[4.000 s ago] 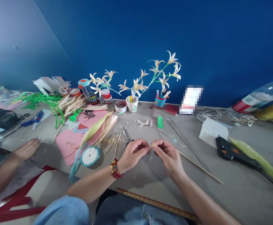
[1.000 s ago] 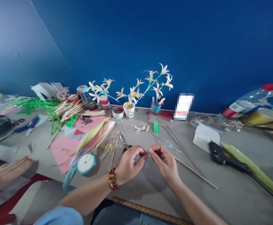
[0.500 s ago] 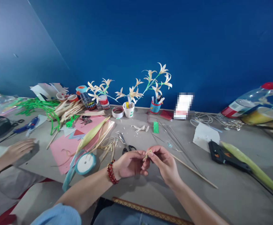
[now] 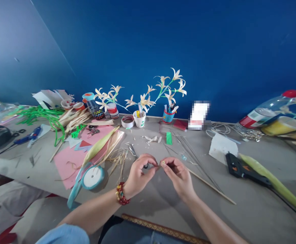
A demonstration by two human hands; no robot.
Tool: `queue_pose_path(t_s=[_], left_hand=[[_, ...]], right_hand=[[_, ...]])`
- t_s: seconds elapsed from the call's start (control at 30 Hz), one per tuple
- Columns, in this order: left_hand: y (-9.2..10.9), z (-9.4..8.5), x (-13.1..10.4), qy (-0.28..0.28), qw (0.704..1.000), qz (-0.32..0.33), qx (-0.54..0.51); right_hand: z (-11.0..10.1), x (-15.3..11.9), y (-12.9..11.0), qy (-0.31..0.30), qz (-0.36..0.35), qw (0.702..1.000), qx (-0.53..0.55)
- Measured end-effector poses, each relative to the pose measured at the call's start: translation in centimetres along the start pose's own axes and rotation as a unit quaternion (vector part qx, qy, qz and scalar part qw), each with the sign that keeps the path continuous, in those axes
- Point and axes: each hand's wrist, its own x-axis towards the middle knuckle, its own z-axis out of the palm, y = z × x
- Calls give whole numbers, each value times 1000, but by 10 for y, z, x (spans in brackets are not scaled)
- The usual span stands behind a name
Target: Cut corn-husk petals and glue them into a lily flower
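Above the grey table, my left hand (image 4: 141, 173), with a red bead bracelet at the wrist, has thumb and forefinger pinched together. My right hand (image 4: 177, 176) pinches too, its fingertips almost meeting those of the left. A tiny pale piece shows between the fingertips, too small to name. Behind my left hand lie scissors (image 4: 132, 150), their handles partly hidden. A thin wooden stick (image 4: 211, 188) runs to the right from behind my right hand. Curled dry strips (image 4: 119, 158) lie left of the scissors.
A ribbon spool (image 4: 93, 177) and pink paper (image 4: 65, 162) are on the left. At the back, pale flowers stand in a white cup (image 4: 139, 119) and a blue-red holder (image 4: 168, 116). A black glue gun (image 4: 247, 172) and a corn husk (image 4: 272, 183) lie right.
My left hand has turned from palm-up to a pinch with the knuckles raised, and its fingers have drawn slightly left. The other person's hand at the left has gone from the table.
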Motion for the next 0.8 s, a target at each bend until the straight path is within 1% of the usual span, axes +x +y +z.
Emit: queue_pose_path(t_s=[0.07,0.2,0.27,0.3,0.37,0.4,0.47,0.53,0.67,0.8], left_hand=[[3,0,-2,6,998,27,64],[4,1,-3,8,995,12,99],[2,2,-2,15,996,-20,90],[1,3,-2,17,996,-46,69],[-4,5,0,13,993,-112,-22],[-6,6,1,7,986,-146,-83],[-10,7,2,-10,959,-202,-197],[-12,6,3,-23,930,-240,-277],[-15,3,3,-56,877,-291,-379],[-14,0,3,-107,841,-313,-427]], right_hand=[[-1,0,2,10,-8,1000,-17],[-1,-1,4,17,-17,999,-36],[0,-2,4,17,-18,999,-35],[1,-2,3,16,-18,999,-32],[1,-2,2,14,-17,1000,-22],[1,-2,2,12,-17,1000,-16],[1,-2,1,4,-16,1000,-4],[0,-2,1,-4,-16,1000,0],[1,-1,-2,-9,-17,1000,6],[4,-2,-7,-35,-10,998,45]])
